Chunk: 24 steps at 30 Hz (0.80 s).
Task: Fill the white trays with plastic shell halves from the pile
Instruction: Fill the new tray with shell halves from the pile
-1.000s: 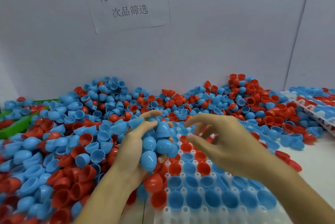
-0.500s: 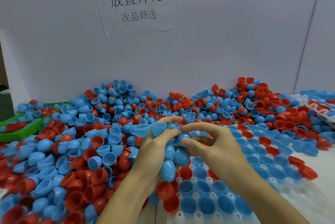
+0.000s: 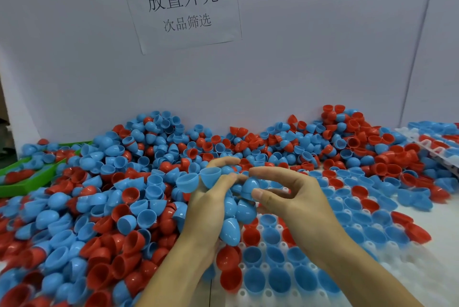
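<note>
A big pile of red and blue plastic shell halves [image 3: 104, 197] covers the table from the left to the back wall. My left hand [image 3: 208, 209] grips a bunch of blue shell halves [image 3: 233, 217] above the near edge of the pile. My right hand [image 3: 290, 197] pinches one blue shell half [image 3: 249, 186] at the top of that bunch, thumb and forefinger round it. Under both hands lies a white tray [image 3: 278, 228] whose pockets hold blue and red halves.
A paper sign [image 3: 181, 3] hangs on the white wall behind the pile. A green bin [image 3: 27, 182] with shells sits at the far left. Another white tray [image 3: 432, 147] with shells lies at the far right. Loose halves lie scattered on the tray's right side.
My right hand came left from above the tray to the bunch in my left hand and closed thumb and forefinger on a blue half. Both hands rose slightly.
</note>
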Each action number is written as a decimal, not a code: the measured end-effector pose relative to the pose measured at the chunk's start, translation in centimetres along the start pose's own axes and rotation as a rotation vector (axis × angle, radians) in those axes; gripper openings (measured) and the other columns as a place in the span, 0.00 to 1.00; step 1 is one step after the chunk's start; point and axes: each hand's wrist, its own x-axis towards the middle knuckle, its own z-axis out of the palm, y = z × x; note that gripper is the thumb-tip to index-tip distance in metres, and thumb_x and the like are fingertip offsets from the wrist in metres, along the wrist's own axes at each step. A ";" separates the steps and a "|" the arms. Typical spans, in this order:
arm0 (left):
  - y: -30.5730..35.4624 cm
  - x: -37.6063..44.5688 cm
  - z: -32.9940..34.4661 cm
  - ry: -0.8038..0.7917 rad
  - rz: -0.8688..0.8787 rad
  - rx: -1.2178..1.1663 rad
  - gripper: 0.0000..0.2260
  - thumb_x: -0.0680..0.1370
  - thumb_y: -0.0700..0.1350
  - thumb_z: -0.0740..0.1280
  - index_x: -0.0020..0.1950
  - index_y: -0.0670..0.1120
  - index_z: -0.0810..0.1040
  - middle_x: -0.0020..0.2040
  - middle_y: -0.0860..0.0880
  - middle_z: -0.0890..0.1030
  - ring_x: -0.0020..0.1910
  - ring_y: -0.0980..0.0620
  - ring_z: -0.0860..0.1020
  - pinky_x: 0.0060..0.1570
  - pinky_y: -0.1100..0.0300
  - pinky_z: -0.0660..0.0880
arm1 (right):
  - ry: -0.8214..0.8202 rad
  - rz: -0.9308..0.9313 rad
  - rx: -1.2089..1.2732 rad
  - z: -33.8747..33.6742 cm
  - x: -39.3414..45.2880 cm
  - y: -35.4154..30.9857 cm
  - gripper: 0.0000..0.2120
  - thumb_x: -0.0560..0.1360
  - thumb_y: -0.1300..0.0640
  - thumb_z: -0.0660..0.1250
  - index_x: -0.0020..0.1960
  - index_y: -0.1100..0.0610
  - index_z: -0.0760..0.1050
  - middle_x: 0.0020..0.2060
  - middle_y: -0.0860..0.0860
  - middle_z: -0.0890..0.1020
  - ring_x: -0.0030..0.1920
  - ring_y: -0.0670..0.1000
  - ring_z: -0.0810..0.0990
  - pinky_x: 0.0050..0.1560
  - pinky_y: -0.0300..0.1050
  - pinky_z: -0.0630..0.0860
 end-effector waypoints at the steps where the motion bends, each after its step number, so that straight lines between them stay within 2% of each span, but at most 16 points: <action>1: 0.0 0.0 0.0 0.002 0.010 -0.004 0.10 0.80 0.39 0.64 0.50 0.52 0.82 0.46 0.43 0.86 0.44 0.43 0.85 0.41 0.48 0.82 | 0.001 -0.003 -0.004 0.0 0.0 0.0 0.15 0.74 0.66 0.73 0.54 0.48 0.84 0.48 0.46 0.87 0.45 0.50 0.86 0.42 0.38 0.82; 6: -0.2 0.1 0.1 0.030 0.044 -0.006 0.09 0.80 0.38 0.64 0.50 0.50 0.81 0.46 0.42 0.86 0.45 0.42 0.85 0.42 0.46 0.82 | 0.000 -0.012 -0.022 0.0 -0.1 0.1 0.15 0.74 0.66 0.72 0.54 0.47 0.84 0.47 0.44 0.86 0.44 0.48 0.86 0.40 0.35 0.80; 9: 0.0 0.2 -0.3 0.069 0.050 -0.004 0.09 0.79 0.38 0.65 0.47 0.50 0.81 0.50 0.43 0.86 0.49 0.41 0.85 0.44 0.43 0.82 | 0.020 -0.011 -0.035 -0.1 -0.1 0.1 0.15 0.75 0.64 0.72 0.53 0.44 0.84 0.47 0.39 0.85 0.42 0.46 0.85 0.40 0.33 0.79; 12: 0.4 0.5 -0.9 0.106 -0.012 -0.016 0.09 0.79 0.41 0.66 0.43 0.53 0.81 0.49 0.43 0.85 0.43 0.43 0.82 0.33 0.52 0.77 | 0.059 0.003 0.001 -0.1 0.0 0.4 0.14 0.75 0.62 0.72 0.52 0.43 0.85 0.51 0.38 0.84 0.43 0.45 0.85 0.41 0.34 0.80; 14: 0.5 0.5 -1.0 0.078 -0.044 -0.009 0.09 0.80 0.42 0.66 0.42 0.53 0.81 0.43 0.42 0.83 0.38 0.44 0.80 0.26 0.58 0.73 | 0.091 0.012 0.047 0.0 0.0 0.6 0.12 0.75 0.60 0.72 0.50 0.43 0.85 0.50 0.37 0.84 0.45 0.44 0.85 0.41 0.34 0.80; 18: 0.5 -0.1 -0.4 -0.074 -0.098 0.036 0.06 0.80 0.45 0.67 0.43 0.49 0.80 0.37 0.44 0.79 0.30 0.50 0.79 0.24 0.62 0.73 | 0.145 -0.001 0.098 0.1 0.1 0.9 0.09 0.73 0.57 0.74 0.49 0.44 0.85 0.47 0.37 0.85 0.46 0.46 0.86 0.45 0.37 0.82; 24: 0.4 -0.2 -0.2 -0.116 -0.075 0.087 0.06 0.78 0.49 0.69 0.42 0.51 0.80 0.39 0.46 0.82 0.33 0.52 0.80 0.26 0.62 0.74 | 0.168 -0.048 0.084 0.2 -0.1 0.5 0.09 0.70 0.56 0.75 0.50 0.46 0.83 0.45 0.35 0.84 0.45 0.42 0.85 0.43 0.31 0.80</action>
